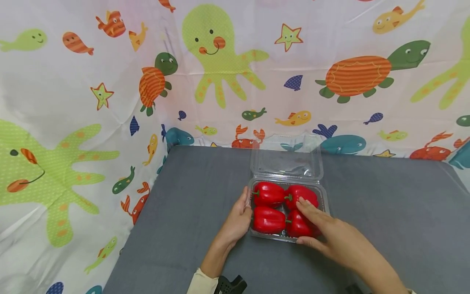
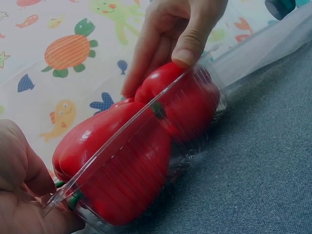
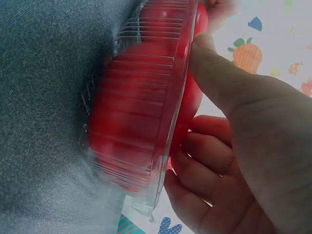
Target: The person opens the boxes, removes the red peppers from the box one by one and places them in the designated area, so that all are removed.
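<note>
Glossy red bell peppers with green stems sit in two rows in a clear plastic clamshell container (image 1: 269,236), its lid (image 1: 286,165) standing open at the back. My left hand (image 1: 236,220) pinches the container's left rim, thumb on the inner side, close to a pepper (image 2: 114,161) and its stem. On the right, my right hand (image 1: 334,234) reaches over the front right pepper (image 1: 298,224). Its thumb (image 3: 214,68) lies on the near side of that pepper, and its fingers bend over the far side, fingertips overlapping the back right pepper (image 1: 306,194).
The container rests on a grey cloth-covered table (image 1: 191,196). A white curtain (image 1: 242,45) printed with sea animals hangs behind the table and along its left side, with the lid's top edge close in front of it.
</note>
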Motion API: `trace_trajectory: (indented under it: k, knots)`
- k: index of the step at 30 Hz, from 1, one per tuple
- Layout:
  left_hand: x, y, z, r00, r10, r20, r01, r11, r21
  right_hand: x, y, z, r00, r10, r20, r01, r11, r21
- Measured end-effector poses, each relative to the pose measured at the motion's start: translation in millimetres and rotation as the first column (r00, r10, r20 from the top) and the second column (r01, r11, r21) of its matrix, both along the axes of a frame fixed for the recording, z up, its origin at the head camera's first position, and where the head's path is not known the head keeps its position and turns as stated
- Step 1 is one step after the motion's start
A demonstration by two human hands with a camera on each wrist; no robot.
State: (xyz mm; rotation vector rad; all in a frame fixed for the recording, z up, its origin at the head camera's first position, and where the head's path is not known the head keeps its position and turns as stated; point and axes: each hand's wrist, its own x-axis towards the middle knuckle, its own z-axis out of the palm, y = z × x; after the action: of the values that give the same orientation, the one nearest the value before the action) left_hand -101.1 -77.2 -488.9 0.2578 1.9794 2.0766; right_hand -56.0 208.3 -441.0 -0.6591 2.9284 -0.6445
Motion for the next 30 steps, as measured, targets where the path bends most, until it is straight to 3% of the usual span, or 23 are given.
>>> trace_trajectory:
  k: [17, 30]
  knots:
    - [0.4, 0.5, 1.7, 1.0, 0.001, 0.009, -0.001, 1.0, 0.012, -2.3, -1.8, 3.6, 0.999, -0.017, 0.033, 0.016, 1.0, 0.016]
    - [0.5, -0.7, 1.4, 1.0, -0.007, 0.005, 0.007, 1.0, 0.02, -6.2, -5.0, 2.7, 0.999, -0.006, -0.041, 0.008, 0.999, 0.041]
